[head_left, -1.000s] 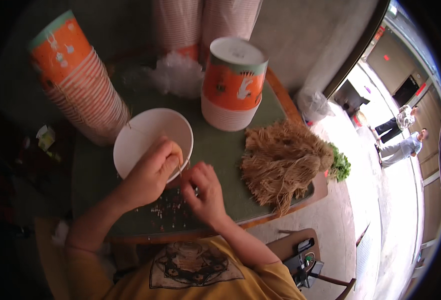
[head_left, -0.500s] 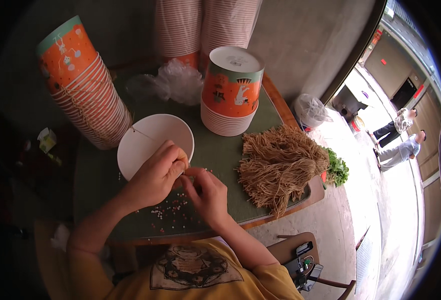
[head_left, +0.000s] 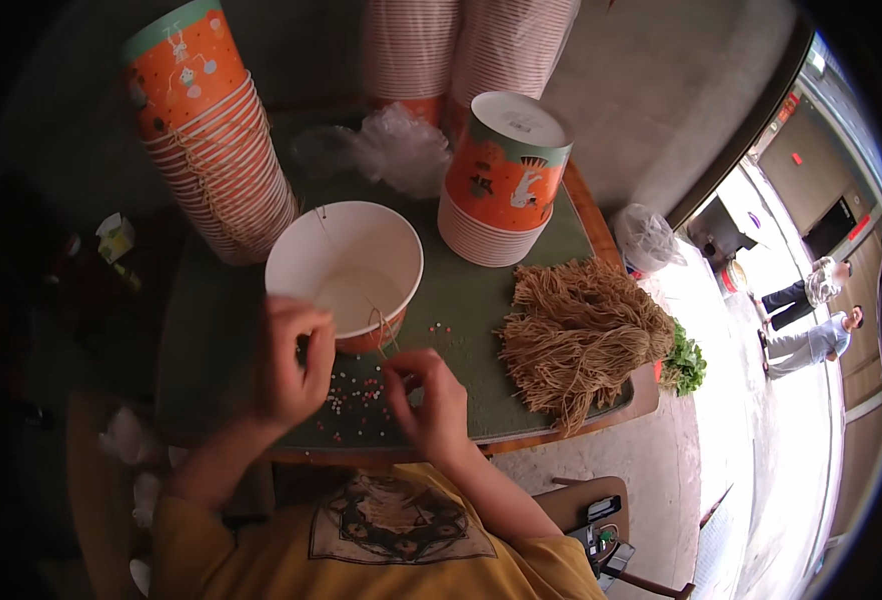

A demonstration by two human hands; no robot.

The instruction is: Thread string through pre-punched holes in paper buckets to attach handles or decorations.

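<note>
A paper bucket (head_left: 346,255), white inside and orange outside, stands mouth up before me. Thin tan string (head_left: 379,330) passes over its near rim, and another bit crosses the far rim. My right hand (head_left: 429,405) pinches the loose string just below the near rim, thumb against forefinger. Beside the bucket's near left side is my left hand (head_left: 299,365), its fingers bent and smeared by motion; whether they hold anything is unclear. Small pale and reddish beads (head_left: 361,395) lie scattered on the green tabletop (head_left: 226,375) between and around my hands.
A tall stack of orange paper buckets (head_left: 216,150) leans at the left. A shorter upside-down stack (head_left: 506,185) stands right of the bucket. Bundled tan string (head_left: 591,345) covers the table's right side, near green leaves (head_left: 683,360). Crumpled clear plastic (head_left: 401,150) lies behind.
My hands, together at the bucket's near rim before, are now apart. The left has moved left; the right stays near the rim with the string. The view has shifted somewhat.
</note>
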